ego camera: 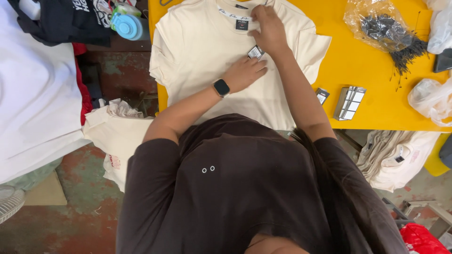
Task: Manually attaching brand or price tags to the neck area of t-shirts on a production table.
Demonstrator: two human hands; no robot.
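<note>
A cream T-shirt [207, 51] lies flat on the yellow table [376, 94], collar at the far edge. My left hand [244, 73], with a smartwatch on the wrist, rests on the shirt's chest and touches a small black-and-white hang tag [255, 52]. My right hand [269, 29] reaches past it toward the collar, fingers bent near the neck label [241, 24]. The tag sits between the two hands; which hand grips it is not clear.
A stack of tags [349, 102] and one loose tag [322, 95] lie on the table to the right. A clear bag of black tag fasteners [383, 28] sits at the far right. More cream shirts [393, 157] are piled below the table edge; a white cloth [33, 94] lies to the left.
</note>
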